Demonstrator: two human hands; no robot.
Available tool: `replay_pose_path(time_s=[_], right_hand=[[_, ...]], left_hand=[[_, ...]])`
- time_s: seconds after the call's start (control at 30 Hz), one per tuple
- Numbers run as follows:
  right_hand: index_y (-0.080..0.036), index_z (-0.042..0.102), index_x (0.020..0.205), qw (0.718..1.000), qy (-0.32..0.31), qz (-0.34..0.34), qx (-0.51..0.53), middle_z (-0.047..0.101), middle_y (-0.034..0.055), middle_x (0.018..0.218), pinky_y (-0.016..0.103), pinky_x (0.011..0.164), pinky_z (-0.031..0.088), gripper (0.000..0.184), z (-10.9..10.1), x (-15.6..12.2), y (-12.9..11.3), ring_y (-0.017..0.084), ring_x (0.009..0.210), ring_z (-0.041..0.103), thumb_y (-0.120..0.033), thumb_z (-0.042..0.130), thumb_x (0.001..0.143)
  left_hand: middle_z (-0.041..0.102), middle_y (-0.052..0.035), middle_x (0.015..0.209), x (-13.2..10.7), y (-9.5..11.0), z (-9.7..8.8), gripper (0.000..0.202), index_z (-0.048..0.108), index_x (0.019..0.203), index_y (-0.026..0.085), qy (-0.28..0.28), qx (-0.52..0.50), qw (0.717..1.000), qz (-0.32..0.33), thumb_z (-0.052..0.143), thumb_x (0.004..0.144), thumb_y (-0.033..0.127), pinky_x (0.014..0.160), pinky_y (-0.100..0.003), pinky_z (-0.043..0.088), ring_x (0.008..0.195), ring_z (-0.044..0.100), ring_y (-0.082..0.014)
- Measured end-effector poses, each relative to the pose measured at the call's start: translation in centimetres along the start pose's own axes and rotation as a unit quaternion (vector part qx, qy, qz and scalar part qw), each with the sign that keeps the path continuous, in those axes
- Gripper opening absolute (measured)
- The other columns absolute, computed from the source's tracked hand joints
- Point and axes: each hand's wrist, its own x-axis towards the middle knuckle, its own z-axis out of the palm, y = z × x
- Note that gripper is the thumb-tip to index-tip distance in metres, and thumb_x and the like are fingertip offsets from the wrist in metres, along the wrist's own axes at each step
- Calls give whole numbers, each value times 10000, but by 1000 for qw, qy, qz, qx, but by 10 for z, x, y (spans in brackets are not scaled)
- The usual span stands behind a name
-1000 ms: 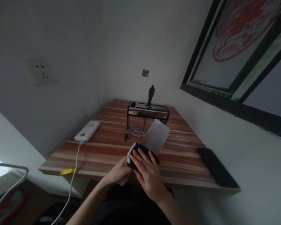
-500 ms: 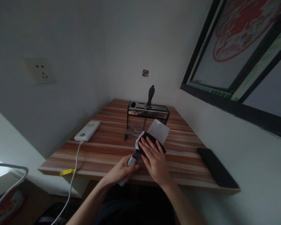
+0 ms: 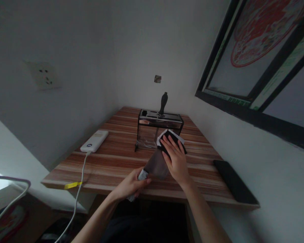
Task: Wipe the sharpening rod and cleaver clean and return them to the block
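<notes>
My left hand (image 3: 130, 185) is closed round the handle of a broad cleaver, whose blade (image 3: 155, 165) angles up and away over the front of the wooden table (image 3: 108, 158). My right hand (image 3: 176, 158) presses a folded black and white cloth (image 3: 171, 137) against the far end of the blade, fingers laid flat over the cloth. Just beyond stands a metal and clear knife rack (image 3: 157, 130) with one black handle (image 3: 163, 103) sticking up from its top.
A white power bank (image 3: 95, 141) lies at the table's left with a white cable (image 3: 77, 199) running off the front edge. A black phone (image 3: 234, 182) rests at the right edge by the wall. A dark window frame (image 3: 243, 108) juts out on the right.
My right hand has slid the cloth along the blade from near the handle to its far end, baring the blade's face. My left hand has stayed put on the handle.
</notes>
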Motion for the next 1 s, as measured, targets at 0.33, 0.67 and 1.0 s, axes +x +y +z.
replay_pose_path(time_s=[0.33, 0.67, 1.0], right_hand=[[-259, 390, 1429, 999, 43, 19, -15, 451, 41, 1464, 471, 1146, 210, 439, -4, 18, 22, 192, 1401, 326, -257, 358, 990], [-244, 395, 1426, 997, 61, 25, -29, 455, 54, 1459, 481, 1150, 203, 441, -5, 15, 16, 198, 1406, 316, -239, 367, 986], [-222, 353, 1447, 1000, 1, -7, 4, 439, 43, 1472, 473, 1161, 176, 474, 8, -14, -17, 196, 1413, 300, -184, 385, 975]], left_hand=[[388, 107, 499, -2, 0, -1, 332, 496, 847, 172, -1, 13, 1000, 7, 638, 790, 467, 309, -125, 237, 338, 304, -20], [379, 108, 526, -3, 2, 0, 336, 517, 913, 163, -15, 20, 1000, 1, 632, 801, 458, 306, -126, 263, 338, 305, -18], [400, 106, 521, -1, 0, 0, 319, 479, 826, 170, -2, 11, 1000, 8, 637, 798, 446, 316, -125, 250, 338, 304, -13]])
